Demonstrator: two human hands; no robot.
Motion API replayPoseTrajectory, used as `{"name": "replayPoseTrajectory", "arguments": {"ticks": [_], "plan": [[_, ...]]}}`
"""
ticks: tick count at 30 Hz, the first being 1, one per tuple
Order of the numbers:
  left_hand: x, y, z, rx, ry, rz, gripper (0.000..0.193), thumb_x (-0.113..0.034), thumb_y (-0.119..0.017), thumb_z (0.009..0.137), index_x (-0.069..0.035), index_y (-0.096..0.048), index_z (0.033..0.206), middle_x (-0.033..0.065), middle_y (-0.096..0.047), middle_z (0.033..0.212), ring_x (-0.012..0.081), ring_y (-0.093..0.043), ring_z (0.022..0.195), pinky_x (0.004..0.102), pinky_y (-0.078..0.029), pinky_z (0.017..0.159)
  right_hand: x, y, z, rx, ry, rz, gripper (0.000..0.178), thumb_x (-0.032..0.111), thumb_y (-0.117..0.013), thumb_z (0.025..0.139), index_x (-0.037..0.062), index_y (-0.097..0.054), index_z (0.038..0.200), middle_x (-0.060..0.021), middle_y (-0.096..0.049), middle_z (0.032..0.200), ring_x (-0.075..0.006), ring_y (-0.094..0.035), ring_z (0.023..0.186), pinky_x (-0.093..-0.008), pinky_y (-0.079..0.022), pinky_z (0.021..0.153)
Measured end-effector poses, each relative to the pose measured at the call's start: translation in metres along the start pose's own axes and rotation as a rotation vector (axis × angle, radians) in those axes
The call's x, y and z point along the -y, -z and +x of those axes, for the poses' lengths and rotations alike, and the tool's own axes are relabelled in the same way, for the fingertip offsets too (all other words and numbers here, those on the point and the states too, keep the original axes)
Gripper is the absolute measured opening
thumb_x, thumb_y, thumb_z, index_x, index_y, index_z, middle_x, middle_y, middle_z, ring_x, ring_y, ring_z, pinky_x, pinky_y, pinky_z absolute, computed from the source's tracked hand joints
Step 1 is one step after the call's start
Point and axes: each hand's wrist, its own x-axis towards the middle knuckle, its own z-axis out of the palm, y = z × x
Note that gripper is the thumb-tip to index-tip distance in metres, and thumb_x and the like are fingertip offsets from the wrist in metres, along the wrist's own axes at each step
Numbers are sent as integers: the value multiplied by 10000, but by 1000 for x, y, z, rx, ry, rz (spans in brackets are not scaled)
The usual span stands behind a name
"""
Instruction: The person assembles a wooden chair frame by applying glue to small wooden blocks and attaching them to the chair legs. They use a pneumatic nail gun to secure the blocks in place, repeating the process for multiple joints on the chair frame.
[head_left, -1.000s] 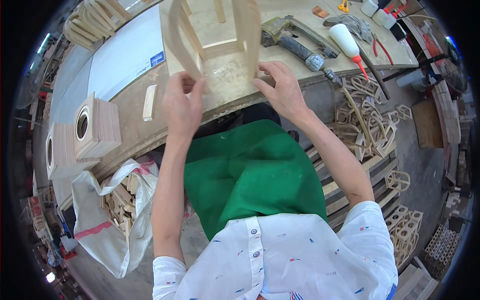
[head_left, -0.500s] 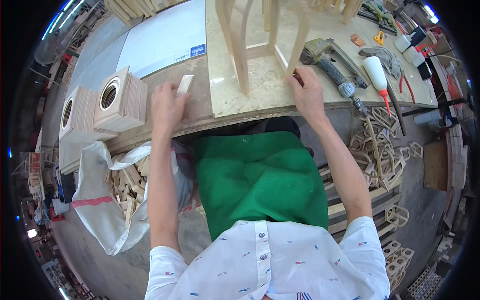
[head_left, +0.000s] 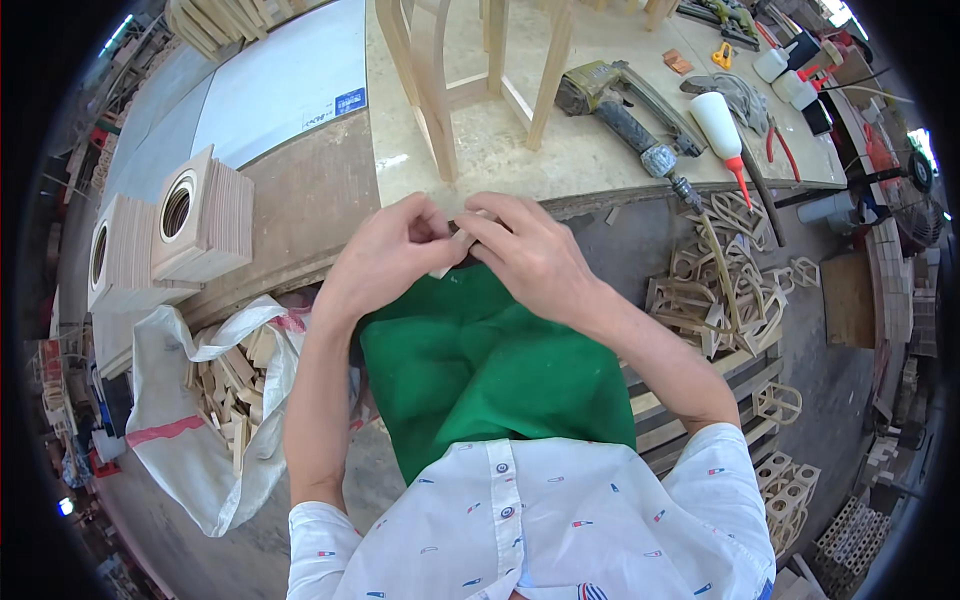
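Both hands meet just in front of the table's near edge, above my green apron. My left hand is closed, thumb and fingers pinching a small pale wood strip. My right hand has its fingers closed at the strip's other end; they cover much of it. Beyond the hands, a wooden frame with upright legs stands on the table, touched by neither hand. A nail gun with a hose fitting lies to its right.
Stacked square wood panels with round holes stand at the left. A white sack of wood offcuts is below them. A white glue bottle, red pliers and a grey glove lie right; wooden frames pile up below.
My right hand has let go of the wooden frame's leg and come to the middle. My left hand has brought the wood strip rightward and nearer, and both hands now meet at it.
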Motion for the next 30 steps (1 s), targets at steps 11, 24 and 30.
{"name": "replayPoseTrajectory", "arguments": {"ticks": [11,24,30], "plan": [[23,21,71,-233,-515,511,422,-81,-725,778,-78,-641,1192,122,-554,1319,257,-453,1294,384,-360,1064,-80,3,27,76,-127,-311,89,51,-583,774,36,-640,840,-123,-608,866,-320,-608,909,-433,-521,740],[12,-6,83,-151,-424,476,384,-106,-766,749,-98,-663,1119,153,-496,1382,297,-433,1315,407,-348,1074,-93,0,25,83,-95,-342,55,53,-597,759,21,-603,803,-118,-579,842,-316,-603,867,-429,-513,692],[16,-7,88,-192,-433,497,374,-102,-777,733,-91,-662,1088,146,-508,1364,295,-455,1284,416,-360,1061,-95,-7,27,86,-71,-339,78,37,-605,754,23,-622,830,-107,-595,880,-307,-598,894,-420,-519,710]]}}
